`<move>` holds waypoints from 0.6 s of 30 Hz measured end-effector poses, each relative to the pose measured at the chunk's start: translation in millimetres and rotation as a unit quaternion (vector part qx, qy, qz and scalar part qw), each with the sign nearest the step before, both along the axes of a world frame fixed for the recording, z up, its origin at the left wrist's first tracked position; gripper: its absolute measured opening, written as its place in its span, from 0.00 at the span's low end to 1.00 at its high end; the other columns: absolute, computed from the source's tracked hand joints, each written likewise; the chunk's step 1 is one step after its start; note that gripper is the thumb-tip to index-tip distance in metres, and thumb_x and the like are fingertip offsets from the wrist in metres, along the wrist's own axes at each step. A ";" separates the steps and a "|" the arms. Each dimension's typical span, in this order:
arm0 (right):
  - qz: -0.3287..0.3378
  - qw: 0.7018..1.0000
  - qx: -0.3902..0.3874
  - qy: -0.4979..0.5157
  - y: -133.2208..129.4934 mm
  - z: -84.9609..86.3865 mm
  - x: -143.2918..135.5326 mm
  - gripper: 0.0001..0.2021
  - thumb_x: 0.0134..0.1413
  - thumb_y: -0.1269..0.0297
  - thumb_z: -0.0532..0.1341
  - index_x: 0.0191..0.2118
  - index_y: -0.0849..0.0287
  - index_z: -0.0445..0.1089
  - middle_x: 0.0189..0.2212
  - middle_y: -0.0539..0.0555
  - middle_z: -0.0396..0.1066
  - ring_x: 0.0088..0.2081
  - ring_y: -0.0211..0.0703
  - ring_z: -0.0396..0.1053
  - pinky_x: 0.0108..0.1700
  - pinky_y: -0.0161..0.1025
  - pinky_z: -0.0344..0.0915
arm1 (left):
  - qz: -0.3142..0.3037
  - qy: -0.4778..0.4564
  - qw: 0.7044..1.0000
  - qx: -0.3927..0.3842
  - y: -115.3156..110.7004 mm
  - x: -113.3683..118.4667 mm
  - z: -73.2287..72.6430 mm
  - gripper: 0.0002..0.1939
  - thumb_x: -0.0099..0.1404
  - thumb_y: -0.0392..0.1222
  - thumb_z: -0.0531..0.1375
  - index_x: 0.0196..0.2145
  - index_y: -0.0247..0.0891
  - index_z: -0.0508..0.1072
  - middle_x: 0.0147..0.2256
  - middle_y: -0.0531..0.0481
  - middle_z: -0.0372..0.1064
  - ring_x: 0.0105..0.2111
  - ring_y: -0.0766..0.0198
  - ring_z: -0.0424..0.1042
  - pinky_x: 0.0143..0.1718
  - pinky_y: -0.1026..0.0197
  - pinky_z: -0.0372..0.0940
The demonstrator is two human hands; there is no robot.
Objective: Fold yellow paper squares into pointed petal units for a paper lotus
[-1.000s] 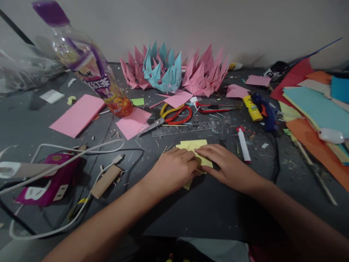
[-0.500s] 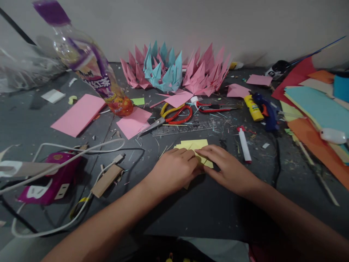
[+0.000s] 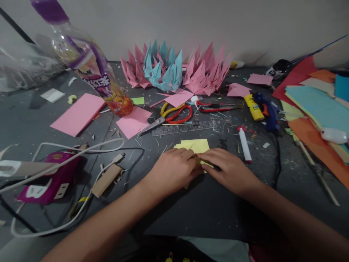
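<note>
Several yellow paper sheets lie on the dark table in front of me, partly covered by my hands. My left hand is closed, its curled fingers pressing on a piece of yellow paper and hiding part of it. From the other side, my right hand pinches the same yellow paper, thumb below and fingers above. My fingertips meet near the middle of the paper. What lies beneath the left palm is hidden. Just beyond the sheets are scissors with red and yellow handles and a clear ruler.
Folded pink and blue paper flowers stand by the wall. A tilted bottle is at back left, above a purple power strip with cables. On the right are a glue gun, a yellow glue stick, a white tube and coloured paper.
My right hand has shifted slightly down, its fingers drawing closer to my left fingertips over the yellow paper. The left hand stays nearly still.
</note>
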State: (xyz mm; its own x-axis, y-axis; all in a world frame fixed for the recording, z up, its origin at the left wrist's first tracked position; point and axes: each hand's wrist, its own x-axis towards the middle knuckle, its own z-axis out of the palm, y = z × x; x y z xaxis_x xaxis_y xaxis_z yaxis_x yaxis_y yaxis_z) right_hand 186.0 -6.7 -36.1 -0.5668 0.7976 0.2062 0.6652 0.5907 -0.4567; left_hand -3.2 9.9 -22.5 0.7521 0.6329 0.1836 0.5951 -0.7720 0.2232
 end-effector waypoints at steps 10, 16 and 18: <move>-0.006 0.999 0.049 0.001 -0.7 1.6 -1.8 0.11 0.59 0.71 0.53 0.43 0.63 0.71 0.35 0.57 0.75 0.36 0.44 0.71 0.38 0.42 0.69 | 0.012 0.013 1.000 -0.018 0.2 -0.2 2.6 0.08 0.62 0.42 0.60 0.31 0.35 0.73 0.29 0.51 0.69 0.29 0.64 0.69 0.29 0.62 0.64; -0.008 0.998 0.057 -0.010 -1.6 1.0 -1.8 0.12 0.60 0.70 0.52 0.43 0.61 0.71 0.35 0.56 0.75 0.35 0.44 0.71 0.39 0.42 0.69 | 0.013 0.006 1.000 -0.022 0.4 -0.8 2.6 0.08 0.62 0.43 0.60 0.32 0.35 0.73 0.30 0.51 0.69 0.29 0.64 0.69 0.29 0.62 0.64; -0.008 0.998 0.060 -0.013 -1.9 0.8 -1.6 0.12 0.60 0.70 0.52 0.43 0.61 0.71 0.35 0.56 0.75 0.35 0.43 0.71 0.39 0.42 0.69 | 0.014 0.003 1.000 -0.019 0.0 -0.8 2.1 0.08 0.62 0.43 0.60 0.32 0.35 0.73 0.30 0.51 0.69 0.29 0.64 0.69 0.29 0.62 0.65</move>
